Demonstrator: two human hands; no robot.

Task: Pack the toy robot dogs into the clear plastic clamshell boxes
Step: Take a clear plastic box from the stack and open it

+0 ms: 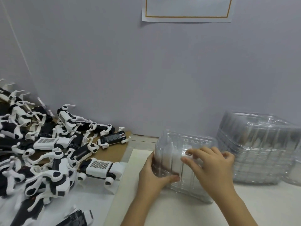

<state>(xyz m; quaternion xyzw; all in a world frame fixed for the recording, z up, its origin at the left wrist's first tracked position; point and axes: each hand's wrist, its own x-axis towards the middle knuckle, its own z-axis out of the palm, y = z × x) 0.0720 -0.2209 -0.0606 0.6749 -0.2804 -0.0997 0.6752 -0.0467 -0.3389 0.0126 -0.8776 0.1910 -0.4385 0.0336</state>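
A clear plastic clamshell box (184,144) stands on the table in front of me, with nothing visible inside it. My left hand (154,175) grips its left side, thumb across the front. My right hand (210,167) lies on top of the box with its fingers curled over the plastic. A heap of black-and-white toy robot dogs (48,147) covers the left of the table; the nearest dog (101,168) lies just left of my left hand.
A tall stack of empty clear clamshell boxes (260,152) stands at the right against the grey wall (146,70). Brown cardboard (112,152) lies under the dogs. A paper notice (187,10) hangs on the wall above.
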